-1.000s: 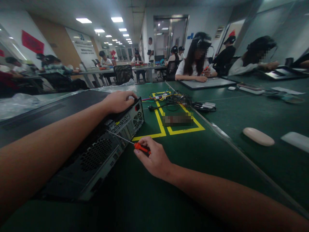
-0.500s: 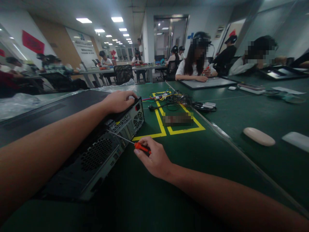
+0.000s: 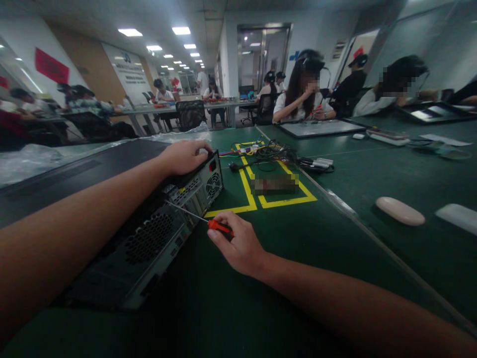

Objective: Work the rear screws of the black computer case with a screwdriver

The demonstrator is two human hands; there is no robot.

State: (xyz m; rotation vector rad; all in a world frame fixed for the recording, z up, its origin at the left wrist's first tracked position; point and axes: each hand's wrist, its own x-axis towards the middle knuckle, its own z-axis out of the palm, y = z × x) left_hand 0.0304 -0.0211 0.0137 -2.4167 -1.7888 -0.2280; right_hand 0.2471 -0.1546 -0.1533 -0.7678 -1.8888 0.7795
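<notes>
A black desktop computer case [image 3: 85,166] lies on its side with its vented back panel towards me. My left hand [image 3: 184,156] presses on its top near the far rear corner, the fingers bent against the edge. In my right hand [image 3: 238,243] is a screwdriver [image 3: 216,226] with an orange and black handle, held by closed fingers and thumb. Its thin shaft slants up to the left, and the tip meets the back panel below my left forearm. Whatever sits at the tip is too small to make out.
Yellow tape [image 3: 238,210] marks areas on the green table [image 3: 316,278]. Beyond lie tangled cables [image 3: 276,149] and a pixelated item [image 3: 275,184]. A beige oval object [image 3: 400,211] is at the right, plastic wrap [image 3: 33,161] at the left. A co-worker [image 3: 303,94] sits opposite behind a flat panel [image 3: 320,128].
My hands, the screwdriver and the computer case stay almost still. The co-worker opposite has raised one hand to the face.
</notes>
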